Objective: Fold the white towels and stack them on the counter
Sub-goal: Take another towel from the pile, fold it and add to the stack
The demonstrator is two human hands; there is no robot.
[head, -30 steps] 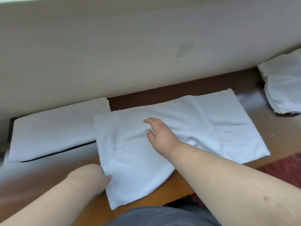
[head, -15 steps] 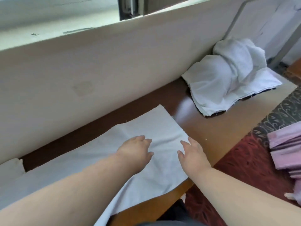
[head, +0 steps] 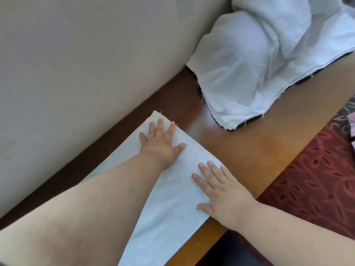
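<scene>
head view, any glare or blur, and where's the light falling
In the head view, a pale glare patch sits on the wooden counter beside the pile of white towels, whose top is brightly lit; the flat towel and both hands, left and right, look reasonably sharp; straight edges tilt from the wide-angle lens.

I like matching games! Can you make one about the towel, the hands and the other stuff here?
Things:
1. left hand
2. right hand
3. heap of white cloths
4. red patterned carpet

Places:
A. piled by the wall
B. below the counter's edge
C. flat on the spread towel's far corner
D. flat on the towel's near right edge

Pairs: 1-C, 2-D, 3-A, 4-B
</scene>
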